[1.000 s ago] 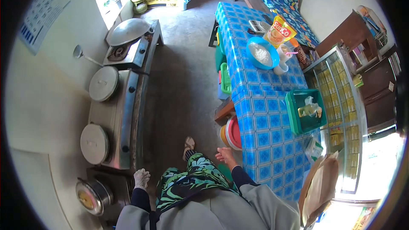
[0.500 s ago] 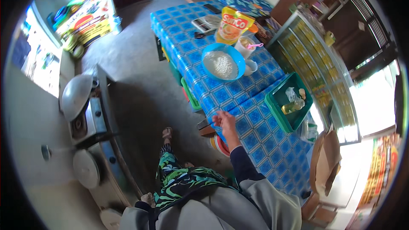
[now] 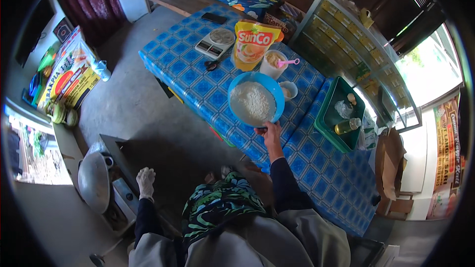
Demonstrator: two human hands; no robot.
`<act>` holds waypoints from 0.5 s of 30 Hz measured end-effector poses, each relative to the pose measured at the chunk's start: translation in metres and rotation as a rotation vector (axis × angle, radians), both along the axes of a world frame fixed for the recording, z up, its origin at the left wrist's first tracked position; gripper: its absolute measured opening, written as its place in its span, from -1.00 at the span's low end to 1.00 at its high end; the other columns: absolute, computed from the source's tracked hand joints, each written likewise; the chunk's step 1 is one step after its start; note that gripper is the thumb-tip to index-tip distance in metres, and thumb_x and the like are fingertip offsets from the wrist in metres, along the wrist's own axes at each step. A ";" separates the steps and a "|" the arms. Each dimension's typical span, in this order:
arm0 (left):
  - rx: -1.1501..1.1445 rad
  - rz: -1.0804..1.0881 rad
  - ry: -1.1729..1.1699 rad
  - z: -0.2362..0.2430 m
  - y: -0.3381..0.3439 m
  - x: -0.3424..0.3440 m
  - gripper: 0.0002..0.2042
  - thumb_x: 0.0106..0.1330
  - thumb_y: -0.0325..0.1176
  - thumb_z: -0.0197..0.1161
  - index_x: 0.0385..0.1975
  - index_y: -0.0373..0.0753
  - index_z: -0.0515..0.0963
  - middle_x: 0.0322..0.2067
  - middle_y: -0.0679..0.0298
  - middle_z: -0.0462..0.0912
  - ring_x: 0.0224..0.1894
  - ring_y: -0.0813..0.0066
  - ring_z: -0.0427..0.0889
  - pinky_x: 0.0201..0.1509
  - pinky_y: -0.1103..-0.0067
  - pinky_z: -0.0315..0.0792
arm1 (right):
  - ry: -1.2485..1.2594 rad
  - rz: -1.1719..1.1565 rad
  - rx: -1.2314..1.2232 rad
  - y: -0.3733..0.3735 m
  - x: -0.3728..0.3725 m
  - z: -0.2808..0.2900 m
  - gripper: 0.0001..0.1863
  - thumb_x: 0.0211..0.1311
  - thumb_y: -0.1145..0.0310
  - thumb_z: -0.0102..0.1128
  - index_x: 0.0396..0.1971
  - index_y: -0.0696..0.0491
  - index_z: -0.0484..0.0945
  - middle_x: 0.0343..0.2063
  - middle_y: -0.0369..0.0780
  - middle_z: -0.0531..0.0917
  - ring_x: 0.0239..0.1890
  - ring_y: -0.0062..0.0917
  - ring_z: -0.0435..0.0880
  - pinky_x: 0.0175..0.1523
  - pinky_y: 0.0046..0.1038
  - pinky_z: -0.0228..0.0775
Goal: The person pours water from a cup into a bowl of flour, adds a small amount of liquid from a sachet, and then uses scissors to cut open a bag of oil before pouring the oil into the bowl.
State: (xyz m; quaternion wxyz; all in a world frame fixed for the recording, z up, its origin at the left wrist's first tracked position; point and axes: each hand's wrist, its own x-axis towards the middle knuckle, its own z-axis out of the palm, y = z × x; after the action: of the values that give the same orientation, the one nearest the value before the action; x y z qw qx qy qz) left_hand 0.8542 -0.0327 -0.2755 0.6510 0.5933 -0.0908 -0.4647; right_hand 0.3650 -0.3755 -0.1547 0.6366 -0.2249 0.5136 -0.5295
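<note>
A light-blue bowl [image 3: 280, 88] of white flour [image 3: 252, 101] sits on the blue checked tablecloth. My bare right hand [image 3: 270, 134] reaches to its near rim, the fingers closed on the edge. My left hand [image 3: 145, 183], in a whitish glove, hangs off to the left near the stove, its fingers loosely curled and nothing seen in them. Beyond the bowl stand a yellow pouch [image 3: 253, 44] and a white tub [image 3: 272, 64] with a pink scoop [image 3: 288, 62]. A small whitish cup [image 3: 287, 90] is right beside the bowl.
A kitchen scale [image 3: 215, 44], black scissors [image 3: 212, 65] and a dark phone [image 3: 214, 18] lie farther back. To the right, a green tray [image 3: 330, 136] holds a bottle of yellow liquid [image 3: 348, 126]. A wok [image 3: 94, 183] rests on the stove at left. A glass cabinet [image 3: 346, 44] borders the table.
My right hand has moved forward from above the table's edge and taken the bowl's rim. My gloved left hand has come into view. My view has shifted closer to the table.
</note>
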 end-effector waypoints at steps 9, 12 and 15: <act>-0.064 -0.375 -0.097 0.042 -0.145 -0.091 -0.75 0.30 -0.26 0.22 -0.16 -0.29 0.57 -0.29 0.26 0.70 -0.27 0.44 0.70 -0.24 0.61 0.52 | -0.179 0.022 0.007 -0.020 0.098 0.006 -0.26 -0.02 0.57 0.15 0.26 0.06 0.14 -0.33 0.01 0.64 -0.66 -0.28 0.65 -0.60 -0.35 0.57; 0.074 -0.529 0.011 0.076 -0.176 -0.104 -0.66 0.30 -0.19 0.24 -0.09 -0.32 0.55 -0.30 0.28 0.69 -0.27 0.51 0.70 -0.23 0.65 0.50 | -0.212 -0.003 0.027 -0.040 0.137 0.006 -0.19 -0.02 0.58 0.15 0.31 0.01 0.10 -0.32 -0.02 0.65 -0.67 -0.32 0.64 -0.60 -0.36 0.57; 0.071 -0.653 0.013 0.088 -0.205 -0.091 -0.63 0.40 -0.14 0.12 -0.01 -0.32 0.50 -0.21 0.21 0.70 -0.22 0.51 0.70 -0.16 0.67 0.51 | -0.209 0.014 -0.078 -0.053 0.165 0.009 -0.27 0.09 0.51 0.21 0.28 0.06 0.11 -0.27 0.00 0.63 -0.62 -0.27 0.67 -0.51 -0.28 0.60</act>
State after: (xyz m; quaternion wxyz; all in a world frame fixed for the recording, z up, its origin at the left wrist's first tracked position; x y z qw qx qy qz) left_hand 0.7630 -0.2374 -0.1878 0.4471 0.5524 -0.2557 -0.6554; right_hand 0.5302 -0.4282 -0.1453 0.6811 -0.1965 0.4219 -0.5653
